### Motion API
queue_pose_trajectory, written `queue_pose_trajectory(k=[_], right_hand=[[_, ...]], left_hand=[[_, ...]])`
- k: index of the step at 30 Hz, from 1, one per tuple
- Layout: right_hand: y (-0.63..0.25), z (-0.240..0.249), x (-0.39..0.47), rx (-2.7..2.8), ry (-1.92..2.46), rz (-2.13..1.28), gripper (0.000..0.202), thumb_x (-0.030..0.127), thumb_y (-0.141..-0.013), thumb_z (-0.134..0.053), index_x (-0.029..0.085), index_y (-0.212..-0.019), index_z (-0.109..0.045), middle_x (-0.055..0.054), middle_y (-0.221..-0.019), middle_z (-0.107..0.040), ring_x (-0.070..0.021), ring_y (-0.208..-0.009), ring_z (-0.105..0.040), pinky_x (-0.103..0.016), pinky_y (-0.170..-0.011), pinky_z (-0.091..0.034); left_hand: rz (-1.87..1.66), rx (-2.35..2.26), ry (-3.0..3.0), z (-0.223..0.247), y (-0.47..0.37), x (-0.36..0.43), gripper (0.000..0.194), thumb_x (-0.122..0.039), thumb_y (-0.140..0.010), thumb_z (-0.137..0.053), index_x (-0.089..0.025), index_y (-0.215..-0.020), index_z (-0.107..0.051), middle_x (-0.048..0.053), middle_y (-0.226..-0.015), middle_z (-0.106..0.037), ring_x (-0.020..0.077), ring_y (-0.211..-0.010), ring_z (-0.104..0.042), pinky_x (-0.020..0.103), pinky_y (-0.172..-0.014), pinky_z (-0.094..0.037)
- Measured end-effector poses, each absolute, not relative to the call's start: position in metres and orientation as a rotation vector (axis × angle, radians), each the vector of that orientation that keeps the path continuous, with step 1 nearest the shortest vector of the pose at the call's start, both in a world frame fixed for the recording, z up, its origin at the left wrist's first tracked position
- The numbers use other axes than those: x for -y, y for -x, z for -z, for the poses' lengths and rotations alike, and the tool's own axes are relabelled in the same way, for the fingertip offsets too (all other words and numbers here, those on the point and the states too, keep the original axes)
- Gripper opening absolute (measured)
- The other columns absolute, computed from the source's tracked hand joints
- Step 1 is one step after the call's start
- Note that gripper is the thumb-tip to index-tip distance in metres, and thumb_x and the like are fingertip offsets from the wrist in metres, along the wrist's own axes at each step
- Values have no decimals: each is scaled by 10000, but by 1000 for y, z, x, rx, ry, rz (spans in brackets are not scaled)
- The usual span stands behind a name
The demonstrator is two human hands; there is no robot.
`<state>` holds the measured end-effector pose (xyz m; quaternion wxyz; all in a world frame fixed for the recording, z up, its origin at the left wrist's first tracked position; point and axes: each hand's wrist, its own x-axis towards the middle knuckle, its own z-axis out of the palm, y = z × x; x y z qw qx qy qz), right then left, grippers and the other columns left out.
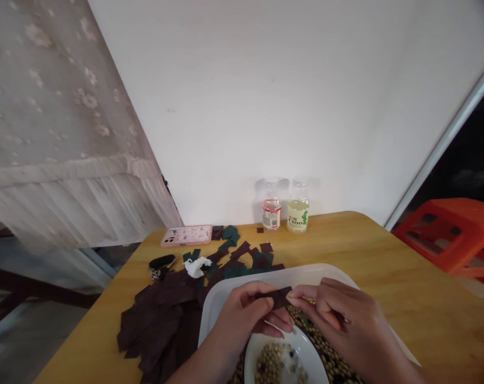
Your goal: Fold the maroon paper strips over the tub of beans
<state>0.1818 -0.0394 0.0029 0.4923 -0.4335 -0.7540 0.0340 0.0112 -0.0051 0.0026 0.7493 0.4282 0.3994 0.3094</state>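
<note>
Over the bowl and the tray, in the head view, I hold a strip between my two hands. It is flat, thin and dark brown, its right end squarish, and it lies nearly level, rising slightly to the right. Its left part is hidden by my thumb.

My left hand comes up from the lower left and grips the strip, thumb on top and fingers curled beneath, some fingertips reaching out below it over the bowl. My right hand comes in from the lower right, back of the hand up, pinching the strip's right end between thumb and index finger, the other fingers bent in.

Small round tan and dark beads lie in the white bowl, which sits in the white tray; more like them fill the tray around it. Left of the tray, a pile of brown pieces spreads over the table, with green ones mixed in farther back. Beyond are a crumpled tissue, a black fob and a pink phone. Two bottles stand upright near the wall, and an orange stool is off to the right.
</note>
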Motion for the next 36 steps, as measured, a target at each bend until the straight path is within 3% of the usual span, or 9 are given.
queue_pose_trajectory(k=[36], right_hand=[[-182,-3,38,1839,1046,-76,385,133,-822,-539,211,-535,-295,36,-492,-530,-118,-522,-618,-178,-453,-442]], left_hand=[[-610,-868,-926,-4,-13,5,362,-402,-564,-708,-141,-755,-547,49,-605,-663,158,-541,-640,202,-489,-443]])
